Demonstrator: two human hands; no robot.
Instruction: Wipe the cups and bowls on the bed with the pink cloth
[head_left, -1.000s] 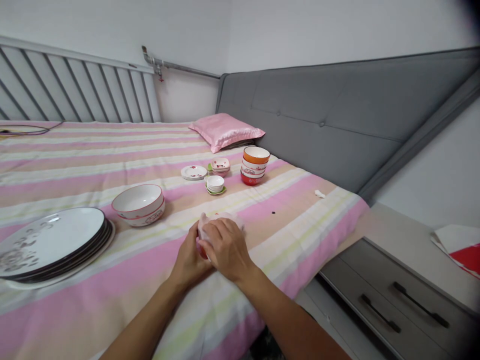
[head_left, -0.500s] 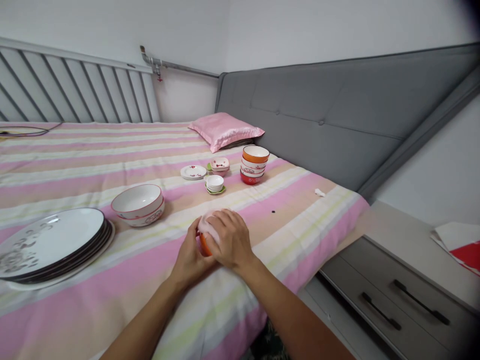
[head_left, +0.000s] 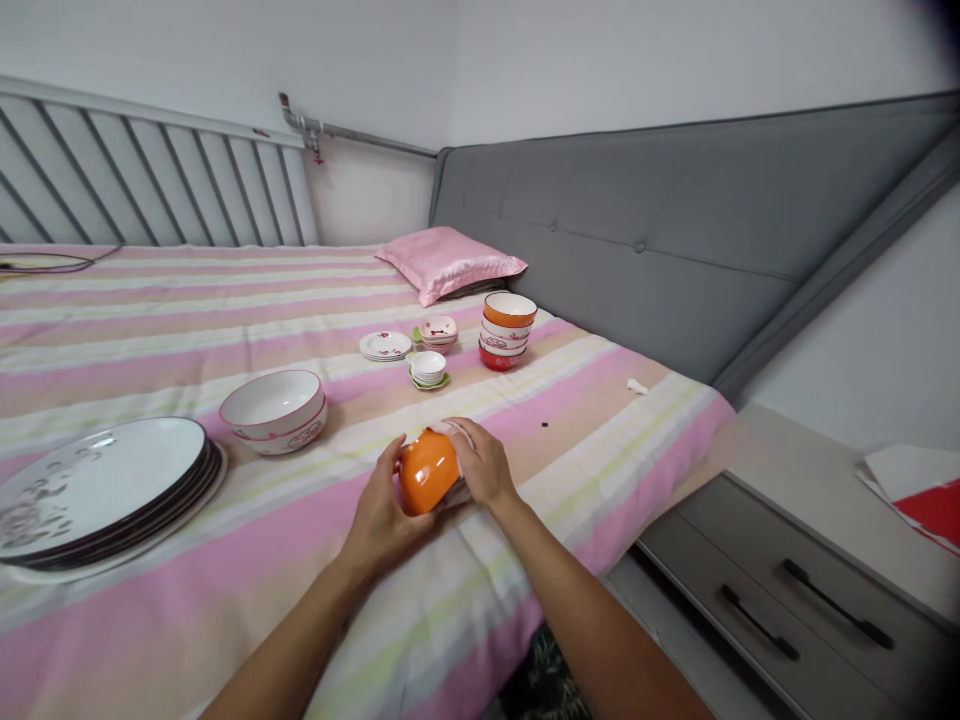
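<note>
An orange bowl [head_left: 429, 470] is held tilted above the bed's near edge, its glossy outer side facing up. My left hand [head_left: 384, 505] grips it from the left, thumb and fingers spread around its wall. On the bowl's right side my right hand [head_left: 484, 462] presses a pale pink cloth [head_left: 442, 428] against the rim; most of the cloth is hidden behind the fingers. Beyond the hands stands a stack of small white dishes [head_left: 428, 368] on a green leaf-shaped plate. To its right is a stack of bowls [head_left: 508, 330], orange on top and red at the bottom.
Large dark-rimmed plates [head_left: 112, 470] are piled at the left, beside two nested white bowls [head_left: 276, 408]. Small plates [head_left: 385, 345] and square pink dishes [head_left: 439, 330] sit farther back, near a pink pillow [head_left: 454, 262]. A grey drawer cabinet [head_left: 795, 560] stands at the right.
My right hand has slid with the cloth from the top of the orange bowl to its right side, uncovering the orange surface. My left hand keeps its hold.
</note>
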